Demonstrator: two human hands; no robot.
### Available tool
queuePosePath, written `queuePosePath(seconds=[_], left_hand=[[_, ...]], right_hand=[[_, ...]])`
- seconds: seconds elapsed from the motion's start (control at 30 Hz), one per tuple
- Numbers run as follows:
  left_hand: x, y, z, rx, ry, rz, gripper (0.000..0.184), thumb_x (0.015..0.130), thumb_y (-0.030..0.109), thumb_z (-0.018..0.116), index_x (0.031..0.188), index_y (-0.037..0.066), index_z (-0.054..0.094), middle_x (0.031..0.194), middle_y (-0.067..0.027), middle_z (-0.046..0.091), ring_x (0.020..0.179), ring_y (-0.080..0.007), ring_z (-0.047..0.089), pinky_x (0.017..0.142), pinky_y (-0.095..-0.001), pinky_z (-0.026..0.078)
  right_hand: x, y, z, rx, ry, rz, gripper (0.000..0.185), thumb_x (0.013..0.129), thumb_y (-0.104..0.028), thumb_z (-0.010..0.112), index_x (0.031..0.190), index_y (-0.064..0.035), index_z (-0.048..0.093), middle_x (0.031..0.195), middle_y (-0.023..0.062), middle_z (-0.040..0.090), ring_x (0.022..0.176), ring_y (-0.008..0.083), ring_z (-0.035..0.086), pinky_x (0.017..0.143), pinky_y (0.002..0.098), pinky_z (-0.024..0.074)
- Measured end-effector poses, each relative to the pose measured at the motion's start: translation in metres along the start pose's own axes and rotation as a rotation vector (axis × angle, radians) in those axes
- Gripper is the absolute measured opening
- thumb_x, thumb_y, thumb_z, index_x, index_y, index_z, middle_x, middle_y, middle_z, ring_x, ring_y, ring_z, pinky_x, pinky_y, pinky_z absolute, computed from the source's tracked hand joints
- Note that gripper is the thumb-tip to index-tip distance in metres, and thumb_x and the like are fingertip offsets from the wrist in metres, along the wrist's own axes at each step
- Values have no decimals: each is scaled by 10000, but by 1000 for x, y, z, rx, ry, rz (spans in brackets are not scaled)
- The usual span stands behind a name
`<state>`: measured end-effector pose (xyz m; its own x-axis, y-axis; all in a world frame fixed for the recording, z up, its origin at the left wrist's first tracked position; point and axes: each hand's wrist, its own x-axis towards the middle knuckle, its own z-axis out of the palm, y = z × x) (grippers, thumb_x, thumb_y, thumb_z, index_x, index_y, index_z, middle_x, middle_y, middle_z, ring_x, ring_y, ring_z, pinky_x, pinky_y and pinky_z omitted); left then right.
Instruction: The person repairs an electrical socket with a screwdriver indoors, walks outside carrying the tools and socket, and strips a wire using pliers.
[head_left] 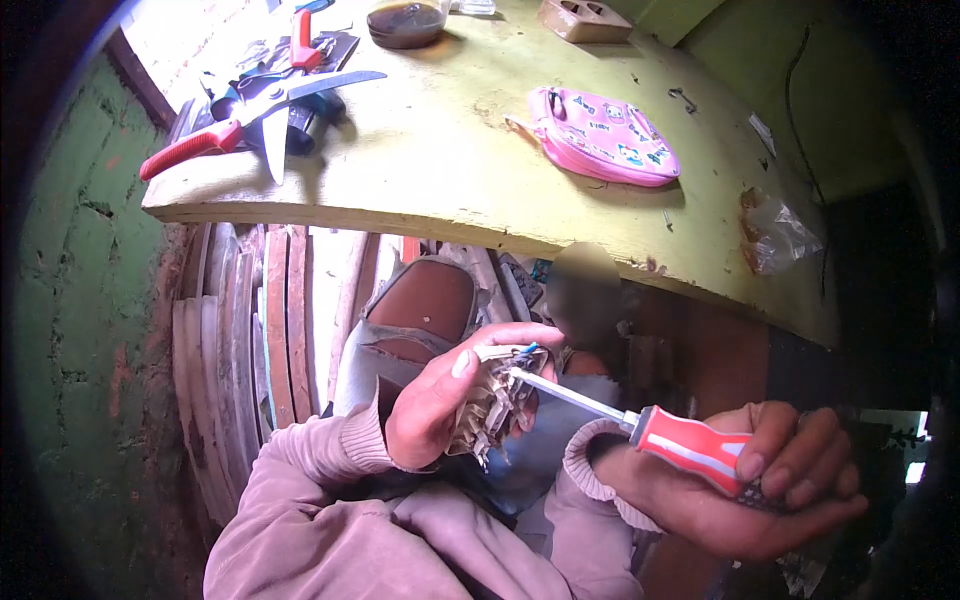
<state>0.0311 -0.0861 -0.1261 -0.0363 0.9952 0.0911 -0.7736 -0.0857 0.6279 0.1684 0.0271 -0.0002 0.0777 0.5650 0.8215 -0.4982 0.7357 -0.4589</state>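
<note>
My left hand (425, 410) is wrapped round a small pale block with metal strips (490, 410), perhaps an electrical part; its exact kind is unclear. A bit of blue shows at its top edge. My right hand (735, 510) grips a screwdriver (690, 447) by its red and grey handle. The long shaft points left, and its tip meets the upper part of the block, apparently touching it. Both hands are above my lap, below the table's front edge. My left palm and fingers hide part of the block.
On the yellowish table (440, 160) lie open red-handled scissors (270, 105), a pink zip pouch (608, 138), a bowl of dark liquid (407, 22), a brown block with hollows (585, 20) and a clear plastic bag (780, 232). Planks (240, 350) lean against the green wall (80, 330).
</note>
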Motion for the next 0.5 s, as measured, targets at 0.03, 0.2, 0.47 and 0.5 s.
queuePosePath(seconds=[0.03, 0.2, 0.47, 0.5], left_hand=[[0, 0, 0, 1, -3, 0, 718, 1027, 543, 341, 1498, 2, 315, 1211, -112, 536, 937, -144, 586, 785, -264, 506], [0, -1, 0, -18, 5, -15, 714, 1034, 533, 330, 1498, -9, 307, 1212, -116, 540, 926, -147, 595, 763, -263, 515], [-1, -2, -5, -127, -19, -70, 713, 1046, 522, 292, 1502, -26, 293, 1224, -139, 562, 927, -152, 612, 753, -264, 525], [-1, -4, -6, -79, -21, -56, 715, 1046, 522, 286, 1505, -26, 291, 1230, -140, 559, 921, -150, 608, 757, -263, 520]], right_hand=[[0, 1, 1, -43, 54, -29, 350, 1070, -261, 393, 741, -147, 355, 682, -32, 311, 533, 42, 267, 454, 178, 255], [-5, 4, 17, -82, 150, -54, 361, 1073, -264, 383, 732, -149, 352, 678, -34, 312, 527, 40, 265, 449, 167, 255], [-7, 0, -4, 33, 107, 26, 308, 1078, -359, 363, 879, -128, 403, 717, -25, 387, 535, 66, 348, 369, 203, 341], [-7, -1, -6, 33, 106, 27, 308, 1078, -359, 363, 879, -128, 403, 717, -25, 387, 535, 66, 348, 369, 203, 341]])
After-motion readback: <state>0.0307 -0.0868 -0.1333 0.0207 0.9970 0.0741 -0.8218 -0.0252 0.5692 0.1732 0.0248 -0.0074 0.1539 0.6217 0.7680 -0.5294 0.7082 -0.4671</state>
